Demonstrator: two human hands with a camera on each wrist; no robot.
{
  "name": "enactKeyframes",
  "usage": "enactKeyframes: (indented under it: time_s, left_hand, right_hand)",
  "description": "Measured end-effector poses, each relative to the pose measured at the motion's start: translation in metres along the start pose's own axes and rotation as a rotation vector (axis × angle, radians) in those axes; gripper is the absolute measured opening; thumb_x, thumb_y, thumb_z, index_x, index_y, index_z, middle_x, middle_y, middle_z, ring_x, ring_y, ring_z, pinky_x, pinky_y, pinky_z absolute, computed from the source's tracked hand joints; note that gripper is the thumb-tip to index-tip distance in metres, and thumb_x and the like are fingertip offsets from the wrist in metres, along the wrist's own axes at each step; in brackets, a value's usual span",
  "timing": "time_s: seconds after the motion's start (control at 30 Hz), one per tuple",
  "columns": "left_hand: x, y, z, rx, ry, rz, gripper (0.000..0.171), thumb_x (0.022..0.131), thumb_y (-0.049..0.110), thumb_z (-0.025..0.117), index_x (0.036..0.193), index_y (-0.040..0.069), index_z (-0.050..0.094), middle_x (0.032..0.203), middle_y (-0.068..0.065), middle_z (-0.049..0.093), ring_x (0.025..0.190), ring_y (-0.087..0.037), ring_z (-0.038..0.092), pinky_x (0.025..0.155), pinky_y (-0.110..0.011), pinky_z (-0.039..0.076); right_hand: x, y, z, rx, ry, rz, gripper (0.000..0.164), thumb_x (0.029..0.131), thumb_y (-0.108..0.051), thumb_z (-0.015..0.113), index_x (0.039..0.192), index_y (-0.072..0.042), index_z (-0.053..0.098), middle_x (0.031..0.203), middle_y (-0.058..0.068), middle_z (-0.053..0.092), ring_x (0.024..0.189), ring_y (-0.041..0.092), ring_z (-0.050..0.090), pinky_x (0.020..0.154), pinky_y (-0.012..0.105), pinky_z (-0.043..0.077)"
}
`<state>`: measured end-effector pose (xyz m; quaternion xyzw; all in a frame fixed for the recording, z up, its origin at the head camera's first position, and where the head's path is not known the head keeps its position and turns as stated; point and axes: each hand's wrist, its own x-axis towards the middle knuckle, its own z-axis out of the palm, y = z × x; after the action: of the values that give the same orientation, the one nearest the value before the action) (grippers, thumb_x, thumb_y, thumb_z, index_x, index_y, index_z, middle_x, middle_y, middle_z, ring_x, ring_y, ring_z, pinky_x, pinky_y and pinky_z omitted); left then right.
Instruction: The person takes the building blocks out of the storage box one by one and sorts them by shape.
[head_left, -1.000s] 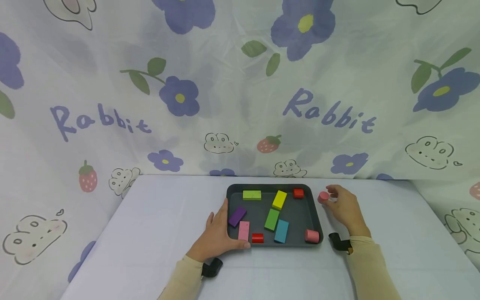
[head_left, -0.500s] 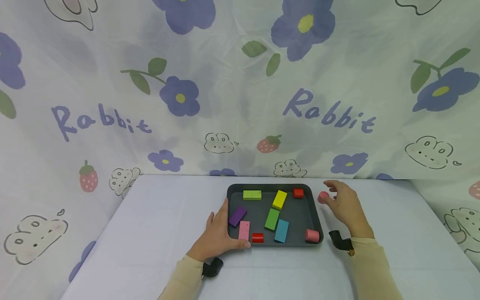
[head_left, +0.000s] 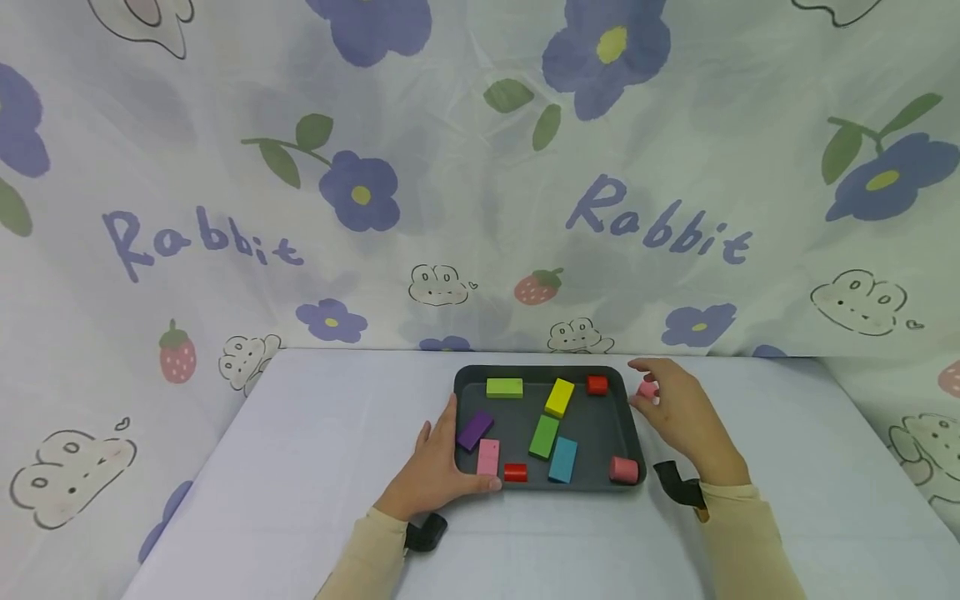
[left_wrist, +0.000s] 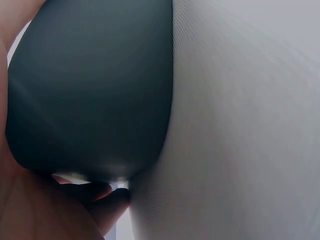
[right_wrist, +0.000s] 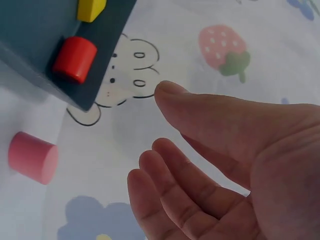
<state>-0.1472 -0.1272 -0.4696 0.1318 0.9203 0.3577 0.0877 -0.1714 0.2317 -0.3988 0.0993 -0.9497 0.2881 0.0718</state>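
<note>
In the head view, my left hand point(head_left: 431, 475) holds the near-left corner of a dark grey tray point(head_left: 588, 433), its thumb along the front rim and its fingers at the left side. The left wrist view shows the tray's wall point(left_wrist: 95, 90) close up beside that hand. A pink cylinder block point(head_left: 647, 389) stands on the table just outside the tray's far-right side. My right hand point(head_left: 690, 412) hovers by it, partly covering it in the head view. Thumb and fingers are spread apart in the right wrist view, and the pink cylinder block point(right_wrist: 33, 157) sits away from the fingertips.
Inside the tray lie a lime block point(head_left: 504, 388), a yellow block point(head_left: 559, 398), a purple block point(head_left: 476, 432), a green block point(head_left: 543, 437), a blue block point(head_left: 563, 460), a pink block point(head_left: 488, 457), red cylinders point(head_left: 597, 385) and another pink cylinder point(head_left: 624, 470). A patterned curtain point(head_left: 480, 167) hangs behind.
My right hand's fingers have spread and risen from the pink cylinder block, then shifted left across it. The block stays at about the same spot. My left hand and the tray hold still.
</note>
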Motion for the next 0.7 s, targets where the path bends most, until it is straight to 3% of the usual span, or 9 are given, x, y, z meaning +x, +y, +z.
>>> enactKeyframes:
  time_s: [0.33,0.47,0.7]
  left_hand:
    - [0.001,-0.002,-0.001,0.01,-0.003,-0.012,0.141,0.067,0.072,0.08,0.161,0.005,-0.002,0.168,-0.014,0.01,0.152,-0.033,0.019,0.123,-0.053,-0.001]
    - [0.001,-0.003,-0.001,0.011,0.002,-0.011,0.141,0.068,0.07,0.08,0.161,0.004,-0.002,0.168,-0.014,0.01,0.152,-0.033,0.02,0.123,-0.054,-0.001]
    - [0.001,-0.002,0.001,0.026,0.005,0.003,0.14,0.068,0.067,0.082,0.161,0.003,-0.002,0.168,-0.014,0.01,0.151,-0.032,0.021,0.123,-0.054,0.0]
  right_hand:
    - [-0.006,-0.009,0.0,-0.018,-0.05,-0.014,0.052,0.088,-0.006,0.076,0.135,0.003,0.056,0.125,0.024,0.06,0.103,0.04,0.062,0.085,0.055,0.055]
    - [-0.011,-0.013,0.004,0.007,-0.068,-0.02,0.051,0.089,-0.009,0.076,0.135,0.003,0.057,0.12,0.022,0.062,0.1,0.037,0.062,0.083,0.052,0.055]
    - [-0.022,-0.021,0.012,0.048,-0.108,-0.023,0.047,0.091,-0.011,0.075,0.133,0.002,0.059,0.126,0.021,0.061,0.104,0.037,0.064,0.083,0.051,0.057]
